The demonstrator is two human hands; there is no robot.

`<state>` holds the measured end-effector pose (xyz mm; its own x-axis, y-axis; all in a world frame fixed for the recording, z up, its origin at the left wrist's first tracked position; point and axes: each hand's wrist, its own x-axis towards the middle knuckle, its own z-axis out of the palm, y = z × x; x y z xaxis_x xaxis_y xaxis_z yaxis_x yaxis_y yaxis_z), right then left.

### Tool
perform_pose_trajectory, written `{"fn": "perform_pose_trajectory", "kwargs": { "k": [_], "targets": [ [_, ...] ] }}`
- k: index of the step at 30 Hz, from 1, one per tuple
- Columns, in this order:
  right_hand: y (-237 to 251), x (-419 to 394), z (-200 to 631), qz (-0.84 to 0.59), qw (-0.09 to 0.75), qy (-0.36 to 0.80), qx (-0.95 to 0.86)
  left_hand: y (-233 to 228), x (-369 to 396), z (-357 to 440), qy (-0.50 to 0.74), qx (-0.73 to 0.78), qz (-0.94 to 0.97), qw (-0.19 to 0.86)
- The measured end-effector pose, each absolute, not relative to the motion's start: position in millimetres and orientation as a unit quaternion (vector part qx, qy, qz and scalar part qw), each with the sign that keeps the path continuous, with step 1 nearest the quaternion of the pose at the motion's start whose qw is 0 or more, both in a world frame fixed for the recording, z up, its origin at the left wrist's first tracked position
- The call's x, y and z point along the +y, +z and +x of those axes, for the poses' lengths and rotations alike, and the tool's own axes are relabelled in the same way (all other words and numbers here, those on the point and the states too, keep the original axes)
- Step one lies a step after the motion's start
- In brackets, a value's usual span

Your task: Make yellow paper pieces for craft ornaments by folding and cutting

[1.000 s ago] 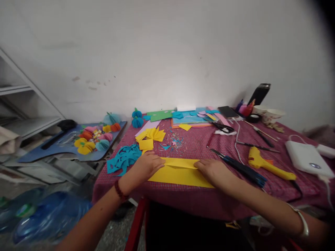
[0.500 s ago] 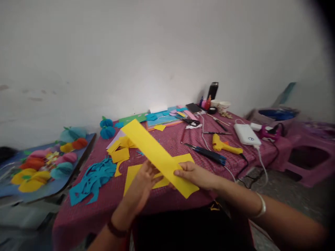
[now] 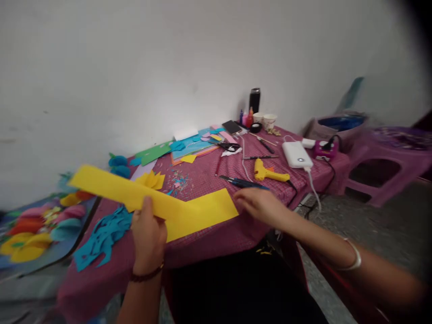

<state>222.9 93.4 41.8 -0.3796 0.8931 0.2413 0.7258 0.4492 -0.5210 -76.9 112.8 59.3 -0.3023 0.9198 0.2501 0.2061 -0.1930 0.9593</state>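
One yellow paper strip (image 3: 111, 186), now pinched in the left hand (image 3: 148, 234), is raised, partly hiding the yellow sheet (image 3: 212, 209) — moved over from the right hand (image 3: 258, 204), which, freed of it, curls beside the cutter (image 3: 248, 183), contact impossible to tell.

Left hand (image 3: 148, 231) holds the paper strip (image 3: 114, 186), which runs out both sides of it, in front of the left end of the sheet (image 3: 209, 211) on the table (image 3: 200, 177). Right hand (image 3: 261, 204) at the sheet's right edge, contact unclear. Just beyond right hand: cutter (image 3: 241, 182); farther right, glue gun (image 3: 275, 176), then power bank (image 3: 297, 155). Left of left hand: clippings (image 3: 108, 231), then board (image 3: 60, 250) with paper flowers (image 3: 27, 240) on it. Beyond both hands: paper stack (image 3: 185, 150), scissors (image 3: 231, 146) at its right, phone (image 3: 232, 127) behind those, bottle (image 3: 254, 103) behind and right. Stool (image 3: 388, 157) well right of right hand.
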Motion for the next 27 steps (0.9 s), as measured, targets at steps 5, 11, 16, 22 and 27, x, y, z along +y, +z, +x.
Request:
{"fn": "perform_pose_trajectory", "kwargs": {
  "k": [5,11,16,22,27],
  "targets": [
    [20,140,250,-0.549,0.117,-0.044,-0.826,52,114,-73,0.711,0.516,0.248,0.408],
    [32,125,241,-0.54,0.253,0.08,-0.799,57,110,-81,0.736,0.451,0.145,0.483],
    [58,53,209,-0.364,0.288,0.662,-0.589,58,110,-84,0.748,0.407,0.119,0.511],
    [51,19,184,-0.216,0.248,0.847,-0.417,58,111,-84,0.736,0.403,0.119,0.531],
    [48,23,186,-0.204,0.26,0.858,-0.393,57,111,-81,0.737,0.41,0.136,0.52]
  ]
}}
